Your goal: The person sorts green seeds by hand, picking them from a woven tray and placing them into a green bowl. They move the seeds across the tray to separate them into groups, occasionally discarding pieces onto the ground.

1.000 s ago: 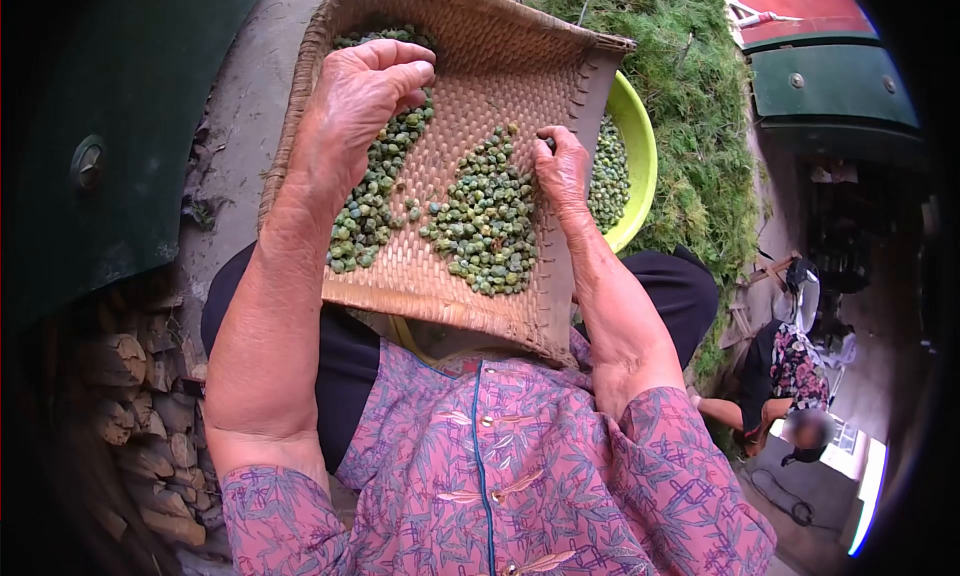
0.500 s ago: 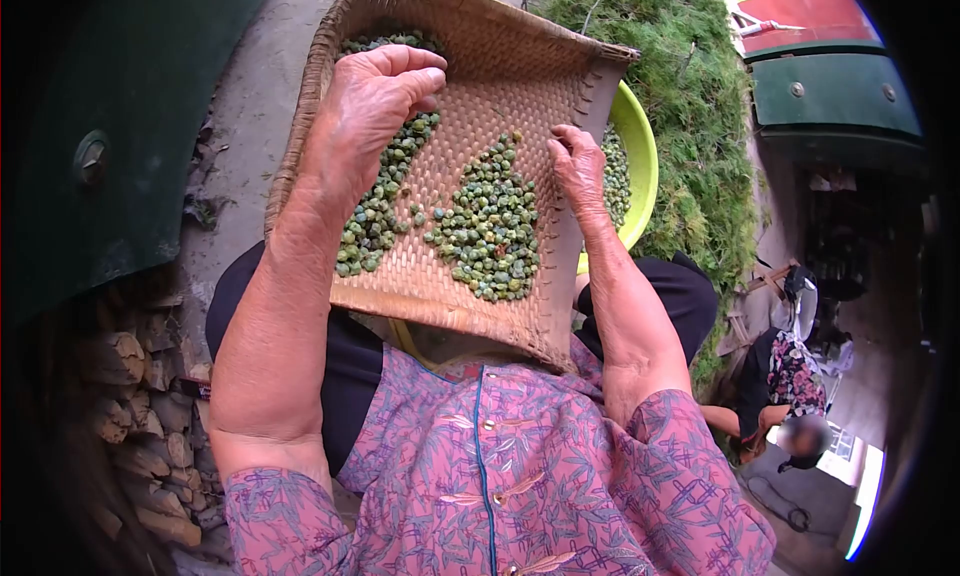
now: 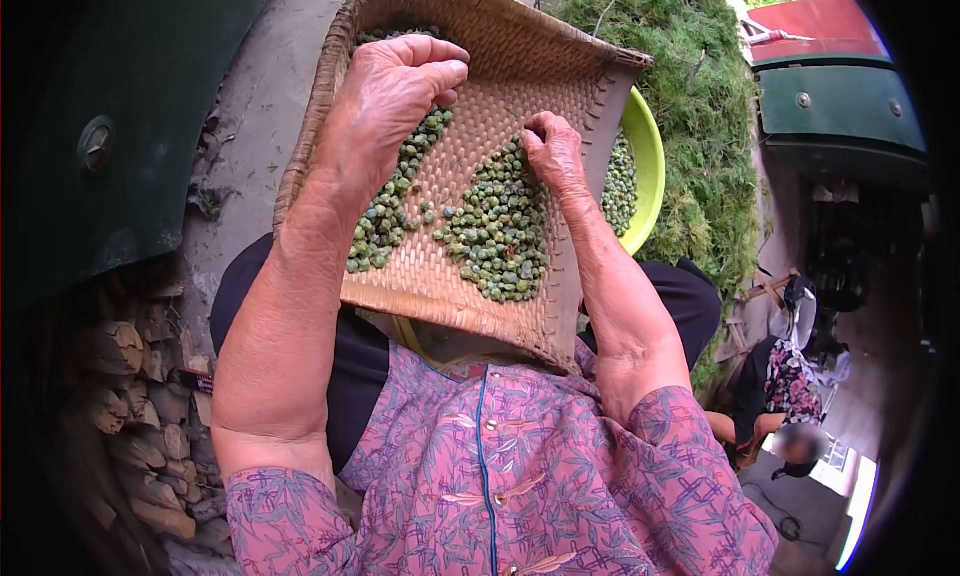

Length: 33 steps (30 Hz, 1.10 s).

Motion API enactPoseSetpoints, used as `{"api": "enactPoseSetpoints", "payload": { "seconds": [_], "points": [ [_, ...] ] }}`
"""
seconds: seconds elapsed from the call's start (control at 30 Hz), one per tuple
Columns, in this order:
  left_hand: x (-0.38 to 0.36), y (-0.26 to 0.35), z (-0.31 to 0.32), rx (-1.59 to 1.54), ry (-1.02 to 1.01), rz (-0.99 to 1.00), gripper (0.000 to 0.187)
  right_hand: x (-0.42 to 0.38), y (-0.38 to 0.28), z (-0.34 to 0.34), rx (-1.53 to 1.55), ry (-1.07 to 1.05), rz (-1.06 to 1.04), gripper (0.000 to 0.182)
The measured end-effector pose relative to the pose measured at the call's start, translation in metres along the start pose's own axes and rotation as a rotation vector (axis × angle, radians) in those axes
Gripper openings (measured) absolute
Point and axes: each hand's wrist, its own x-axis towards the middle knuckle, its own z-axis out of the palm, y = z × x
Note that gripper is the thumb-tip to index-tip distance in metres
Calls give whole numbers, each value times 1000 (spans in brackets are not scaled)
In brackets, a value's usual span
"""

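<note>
A woven tray [image 3: 480, 98] lies across my lap, holding small green pods. One pile [image 3: 500, 241] is on its right half, another [image 3: 380, 226] along its left side. Over the left pile is my left hand [image 3: 405, 81], thumb and fingers nearly pinched together; what they hold, if anything, is hidden. My right hand [image 3: 553, 148] reaches down to the top of the right pile, its fingertips pressed together at the pods. Something too small to make out may be between them. Beyond the tray's right edge, a yellow-green basin [image 3: 650, 166] holds more green pods.
Cut green branches [image 3: 690, 126] lie along the right. Stacked firewood [image 3: 150, 446] is at the lower left, below a dark green panel [image 3: 100, 106]. A person [image 3: 785, 396] in a floral top is at the far right, near a green and red cabinet-like object [image 3: 840, 101].
My right hand has moved left from the tray's right edge to the top of the right pile. The tray and my left hand appear slightly farther right in view.
</note>
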Motion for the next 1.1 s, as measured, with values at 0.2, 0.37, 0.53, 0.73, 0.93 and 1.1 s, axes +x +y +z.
{"api": "enactPoseSetpoints", "payload": {
  "seconds": [0.2, 0.37, 0.53, 0.73, 0.93, 1.1],
  "points": [
    [-1, -2, 1, -5, 3, -10, 18, -3, -21, 2, -249, -73, 52, 19],
    [-2, -1, 1, -54, 12, -16, 18, -12, 13, -25, -37, 260, -49, 12],
    [-2, 1, 4, -94, 20, -4, 18, -44, 106, -71, -193, 296, 150, 10],
    [-5, 1, 7, -75, -5, -19, 18, -39, 95, -63, -131, 339, 8, 22],
    [-3, -1, 5, -84, 15, -64, 19, 15, 70, -45, -169, 356, -92, 22],
    [-1, -3, 3, -42, 0, -54, 19, 26, 66, -42, -243, 194, 8, 15]
  ]
}}
